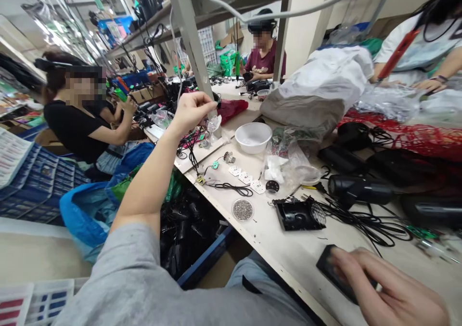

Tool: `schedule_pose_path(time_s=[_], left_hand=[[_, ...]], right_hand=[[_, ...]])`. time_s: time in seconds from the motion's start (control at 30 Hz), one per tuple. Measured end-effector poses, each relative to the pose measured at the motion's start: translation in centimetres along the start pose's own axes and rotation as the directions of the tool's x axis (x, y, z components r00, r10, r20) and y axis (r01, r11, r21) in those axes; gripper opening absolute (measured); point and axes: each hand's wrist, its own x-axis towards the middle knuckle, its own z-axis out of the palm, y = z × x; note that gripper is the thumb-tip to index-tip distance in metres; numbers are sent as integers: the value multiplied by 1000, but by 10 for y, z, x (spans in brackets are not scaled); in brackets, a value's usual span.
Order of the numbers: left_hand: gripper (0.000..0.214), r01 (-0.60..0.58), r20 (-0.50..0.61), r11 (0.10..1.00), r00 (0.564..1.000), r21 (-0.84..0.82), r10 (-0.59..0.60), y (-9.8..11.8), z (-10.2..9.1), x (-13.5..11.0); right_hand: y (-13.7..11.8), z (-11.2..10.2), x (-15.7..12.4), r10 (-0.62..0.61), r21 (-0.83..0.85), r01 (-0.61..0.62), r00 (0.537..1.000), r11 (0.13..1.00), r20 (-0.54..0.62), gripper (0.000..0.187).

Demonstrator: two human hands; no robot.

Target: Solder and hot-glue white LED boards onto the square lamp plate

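My left hand is raised at arm's length over the far part of the workbench, thumb and fingers pinched together. Something small and dark shows at its fingertips, too small to name. Low on the right, my right hand grips a black plastic piece just above the bench top; motion blurs the fingers. Beyond that piece lies an opened black housing with a round grille end. A round dish of small screws sits beside it, near the bench edge. A white plastic bowl stands farther back.
White perforated plates, a black cord and clear plastic bags lie mid-bench. Black hair-dryer-like bodies with cords crowd the right. A metal post rises at the far edge. Several co-workers sit around; a blue crate is left.
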Motion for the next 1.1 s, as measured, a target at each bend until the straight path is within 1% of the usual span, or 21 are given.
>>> schedule_pose_path(time_s=[0.07, 0.13, 0.17, 0.23, 0.27, 0.3, 0.33, 0.37, 0.4, 0.47, 0.5, 0.57, 0.6, 0.67, 0.73, 0.8, 0.87, 0.93, 0.97, 1.03, 1.1], left_hand=[[25, -68, 32, 997, 997, -25, 69, 36, 3, -9], [31, -136, 95, 988, 985, -70, 143, 72, 17, -22], [33, -171, 141, 980, 973, -99, 184, 89, 27, -30], [35, -234, 249, 958, 930, -168, 270, 120, 51, -50], [34, -261, 304, 942, 898, -212, 317, 132, 64, -61], [33, -283, 362, 923, 858, -262, 365, 143, 77, -72], [30, -296, 415, 902, 812, -315, 411, 151, 90, -84], [27, -296, 456, 884, 771, -362, 445, 157, 101, -95], [24, -289, 486, 871, 739, -397, 467, 161, 112, -104], [20, -268, 517, 859, 707, -437, 483, 163, 128, -120], [19, -258, 522, 854, 700, -451, 487, 162, 135, -125], [18, -240, 529, 842, 686, -482, 499, 157, 146, -134], [17, -230, 537, 836, 675, -499, 506, 155, 151, -137], [16, -203, 570, 827, 639, -524, 517, 150, 161, -144], [18, -173, 616, 828, 591, -534, 521, 144, 171, -152], [19, -149, 666, 833, 532, -533, 522, 138, 182, -163], [19, -148, 715, 845, 470, -514, 517, 133, 191, -176], [18, -189, 761, 864, 410, -467, 502, 128, 200, -189], [18, -233, 780, 872, 390, -431, 490, 126, 204, -196], [18, -357, 801, 870, 374, -341, 467, 123, 209, -210], [20, -472, 806, 843, 375, -259, 457, 121, 211, -223]], right_hand=[[-3, 7, 10, -61, 25, 62, 998, 998, -30, 24], [-2, 19, 20, -31, 75, 39, 993, 996, -110, 9], [-1, 26, 25, 12, 119, 3, 991, 993, -131, 13], [3, 41, 33, 86, 272, -50, 988, 961, -124, 49], [5, 47, 36, 114, 363, -67, 988, 930, -108, 68], [8, 52, 37, 125, 449, -77, 989, 890, -79, 83], [10, 56, 37, 138, 516, -97, 989, 851, -43, 89], [12, 57, 35, 162, 559, -122, 986, 820, -23, 86], [13, 57, 31, 187, 578, -145, 982, 803, -13, 76], [14, 50, 19, 239, 563, -189, 971, 805, -16, 49], [14, 45, 12, 265, 545, -211, 964, 812, -22, 42], [13, 32, -5, 322, 557, -275, 947, 784, 13, 40], [14, 25, -13, 360, 598, -321, 931, 735, 58, 42], [16, 12, -31, 430, 684, -449, 877, 575, 214, 49], [20, 1, -47, 487, 695, -584, 791, 421, 370, 54], [25, -7, -59, 558, 650, -679, 702, 340, 442, 57], [31, -12, -67, 635, 614, -729, 634, 301, 441, 58], [39, -13, -72, 692, 599, -749, 592, 283, 413, 58], [43, -12, -72, 713, 593, -753, 580, 286, 393, 58], [49, -9, -72, 747, 574, -757, 568, 310, 346, 57], [52, -3, -71, 777, 540, -774, 548, 330, 311, 62]])
